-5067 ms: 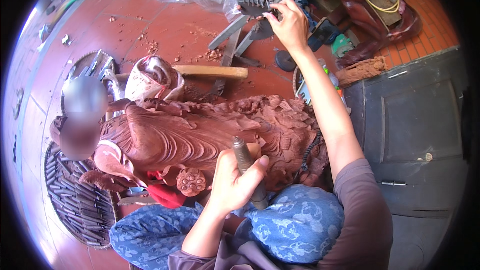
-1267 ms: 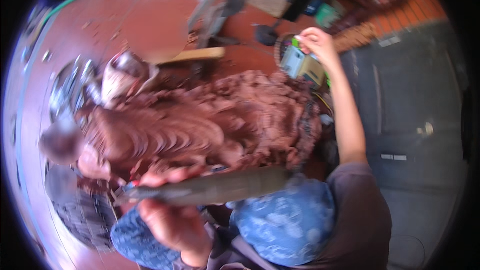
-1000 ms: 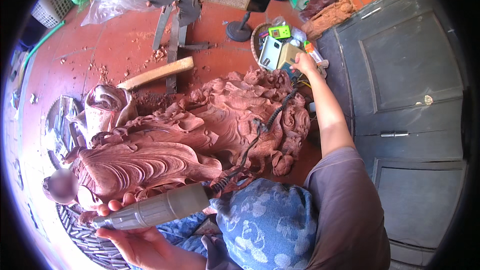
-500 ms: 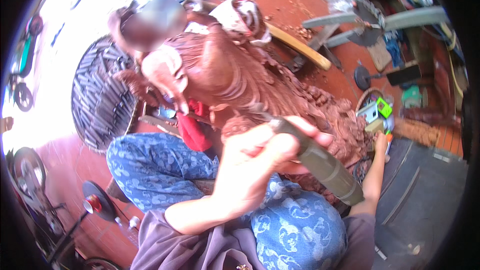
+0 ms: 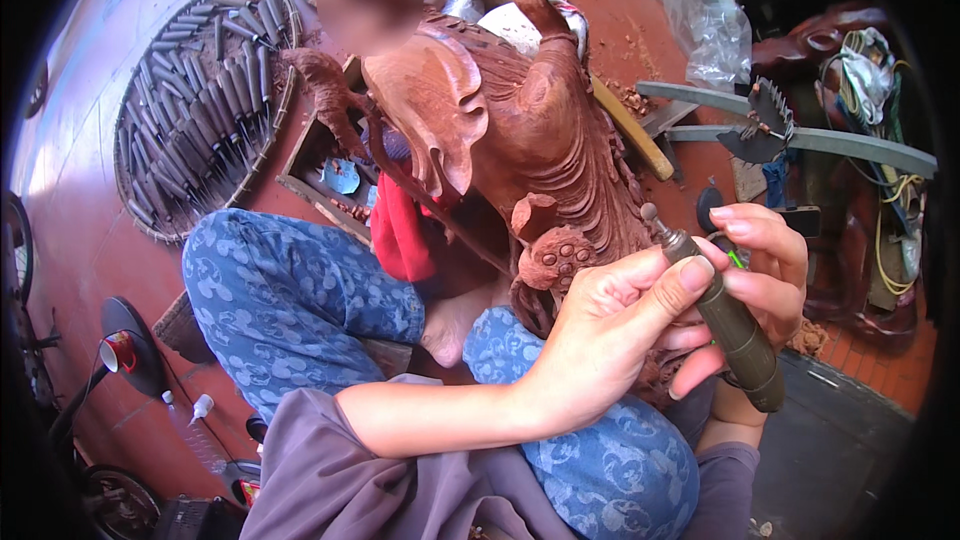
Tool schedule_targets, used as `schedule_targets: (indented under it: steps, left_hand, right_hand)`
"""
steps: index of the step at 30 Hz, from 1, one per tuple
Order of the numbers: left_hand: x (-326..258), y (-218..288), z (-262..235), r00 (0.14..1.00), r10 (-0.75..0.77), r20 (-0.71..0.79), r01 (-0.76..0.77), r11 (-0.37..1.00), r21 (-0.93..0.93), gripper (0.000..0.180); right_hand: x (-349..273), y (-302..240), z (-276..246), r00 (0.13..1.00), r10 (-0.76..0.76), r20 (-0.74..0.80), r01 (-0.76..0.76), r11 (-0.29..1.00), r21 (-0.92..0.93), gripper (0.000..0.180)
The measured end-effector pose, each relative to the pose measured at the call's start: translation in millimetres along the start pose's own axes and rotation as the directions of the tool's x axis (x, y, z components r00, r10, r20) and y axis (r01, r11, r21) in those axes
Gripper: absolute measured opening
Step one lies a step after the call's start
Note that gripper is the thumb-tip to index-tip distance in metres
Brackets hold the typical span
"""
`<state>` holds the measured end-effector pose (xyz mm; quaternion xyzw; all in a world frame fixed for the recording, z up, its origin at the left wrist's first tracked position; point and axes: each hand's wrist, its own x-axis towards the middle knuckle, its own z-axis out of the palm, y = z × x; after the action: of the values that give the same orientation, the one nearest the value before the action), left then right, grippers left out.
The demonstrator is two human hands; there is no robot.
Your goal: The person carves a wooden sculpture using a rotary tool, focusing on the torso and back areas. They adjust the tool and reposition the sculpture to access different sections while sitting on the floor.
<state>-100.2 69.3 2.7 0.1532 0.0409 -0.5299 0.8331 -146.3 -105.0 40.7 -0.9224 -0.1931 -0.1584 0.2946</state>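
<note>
– Red floor tiles (image 5: 605, 35) underlie the work area. State the location of the handpiece.
– Handpiece (image 5: 742, 345), dark olive, cylindrical: held above the floor, near the right knee (image 5: 620, 465). It slants, metal collar at upper left. The bit (image 5: 655, 223) projects past the thumb of the left hand (image 5: 610, 340).
– Condition of the left hand?
– Closed on the handpiece, thumb along the collar end. The body extends from the fingers rightward and down.
– Condition of the right hand (image 5: 775, 285)?
– Half curled, just behind and to the right of the handpiece. Whether its fingers grip the body cannot be determined.
– Adjacent items?
– Carved reddish-brown figure (image 5: 590, 170), beyond the bit; contact cannot be confirmed. Red cloth (image 5: 400, 230): well left of the handpiece.
– Outer items?
– Wicker tray (image 5: 296, 50), on the floor at left: dark-handled tools (image 5: 190, 120) lie inside, some close to its right edge. Clear plastic sheet (image 5: 700, 20): on the floor, beyond the figure.
</note>
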Motion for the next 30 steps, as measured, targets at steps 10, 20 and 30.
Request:
schedule_targets:
  steps: [10,20,30]
  left_hand:
    - [2,14,7,0.982,0.169,-0.084,-0.186,0.943,-0.276,0.037]
    - [5,6,-5,0.966,0.257,-0.031,-0.258,0.946,-0.197,0.032]
    - [-19,-13,-30,0.812,0.552,0.191,-0.520,0.535,0.666,0.051]
  right_hand:
    - [61,17,20,0.992,-0.112,0.061,0.088,0.946,0.312,0.046]
    - [61,38,27,0.990,-0.090,0.111,0.057,0.960,0.273,0.041]
    - [76,49,39,0.975,0.026,0.223,-0.135,0.861,0.490,0.035]
